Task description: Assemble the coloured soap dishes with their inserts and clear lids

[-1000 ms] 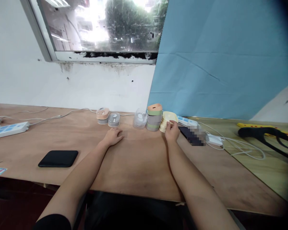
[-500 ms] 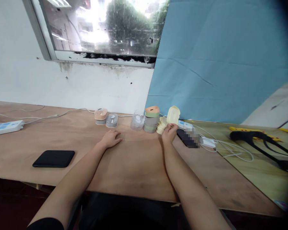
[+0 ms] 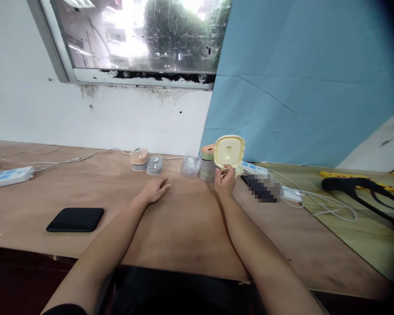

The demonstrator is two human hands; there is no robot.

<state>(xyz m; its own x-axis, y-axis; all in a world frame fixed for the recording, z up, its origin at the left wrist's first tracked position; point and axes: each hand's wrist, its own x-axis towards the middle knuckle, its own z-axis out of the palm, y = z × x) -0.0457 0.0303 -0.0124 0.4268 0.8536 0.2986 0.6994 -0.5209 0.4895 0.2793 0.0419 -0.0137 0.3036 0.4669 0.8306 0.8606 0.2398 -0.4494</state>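
My right hand (image 3: 225, 180) pinches the lower edge of a pale yellow rounded-square lid (image 3: 229, 151) and holds it upright above the wooden table (image 3: 184, 223). Just behind the lid stands a stack of small containers (image 3: 207, 163) with an orange top, green and grey below. A clear plastic container (image 3: 190, 164) sits to its left. My left hand (image 3: 156, 190) rests flat on the table with fingers stretched out, holding nothing. Two small lidded containers, one orange-topped (image 3: 139, 159) and one grey (image 3: 154, 164), stand beyond it.
A black pad (image 3: 75, 219) lies at the left. A white power strip (image 3: 8, 176) with cables sits at far left. Right of my hand are a dark phone (image 3: 259, 187), a second power strip (image 3: 254, 168), a white charger (image 3: 292, 194) and a black tool (image 3: 361, 186).
My right hand has lifted one yellow lid off the pile beside the stack and raised it upright, moving slightly left. My left hand has stayed flat on the table.
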